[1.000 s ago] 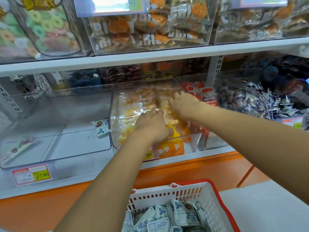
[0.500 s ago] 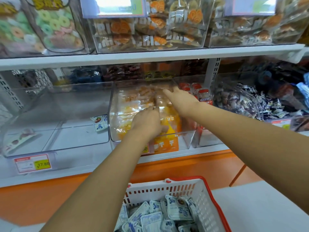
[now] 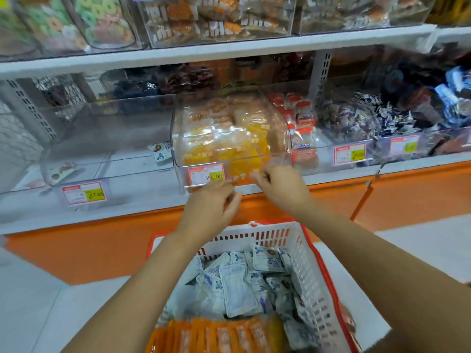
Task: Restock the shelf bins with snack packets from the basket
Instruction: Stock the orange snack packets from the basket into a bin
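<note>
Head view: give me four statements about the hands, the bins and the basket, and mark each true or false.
1. The basket holds blue-and-white packets and orange packets. True.
2. The price tag on the middle bin reads 29.90. True.
3. Both hands are inside the middle bin. False: the left hand and the right hand are outside it, in front of the shelf.
4. The left bin is packed full. False: the left bin holds only a few packets.

The near-empty left bin (image 3: pixel 114 128) offers open room; the middle bin (image 3: pixel 224 159) is packed beneath the upper shelf (image 3: pixel 204 54).
</note>
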{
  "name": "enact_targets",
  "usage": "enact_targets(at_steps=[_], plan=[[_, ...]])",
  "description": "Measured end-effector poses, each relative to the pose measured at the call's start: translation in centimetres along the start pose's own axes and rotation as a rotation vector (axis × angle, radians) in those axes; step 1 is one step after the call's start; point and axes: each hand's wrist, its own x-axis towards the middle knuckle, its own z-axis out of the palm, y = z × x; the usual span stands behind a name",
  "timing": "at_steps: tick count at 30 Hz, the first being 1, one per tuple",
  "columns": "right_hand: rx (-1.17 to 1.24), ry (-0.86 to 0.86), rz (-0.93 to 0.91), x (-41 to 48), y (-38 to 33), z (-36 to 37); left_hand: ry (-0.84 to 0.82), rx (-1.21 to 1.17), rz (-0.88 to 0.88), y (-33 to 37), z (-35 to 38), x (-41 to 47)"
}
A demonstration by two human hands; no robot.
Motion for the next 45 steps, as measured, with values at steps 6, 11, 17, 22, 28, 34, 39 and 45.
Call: enact_targets(at_steps=[6, 11, 17, 22, 28, 34, 39, 45], plan=[[-0.255, -0.938, -0.006, -9.6, 1.5, 9.9, -0.726, -0.003, -0.349, -3.5, 5.9, -11.4], [-0.363, -1.336, -0.007, -16.7, 1.9, 14.2, -0.949, -0.072, -0.457, -4.0, 9.1, -18.5], [-0.173, -1.145, 0.364, -19.3, 2.2, 18.3, -0.877, -0.038, -0.478, -2.7, 9.2, -19.1], [0.008, -0.995, 0.466, -19.4, 2.7, 18.8, -0.851, -0.024, -0.482, -2.5, 9.2, -19.2], [0.513, -0.689, 0.667, -20.0, 2.2, 19.5, -0.827, -0.021, -0.464, -3.1, 9.7, -19.7], [0.438, -0.762, 0.496, -19.7, 3.0, 20.6, -0.848, -0.054, -0.423, -3.1, 9.0, -19.7], [0.624, -0.83, 0.598, -18.7, 2.7, 20.6, -0.881, -0.173, -0.361, -3.7, 8.6, -19.8], [0.596, -0.639, 0.527, -16.6, 3.3, 18.5, -0.805, -0.267, -0.279, -2.4, 8.3, -18.4]])
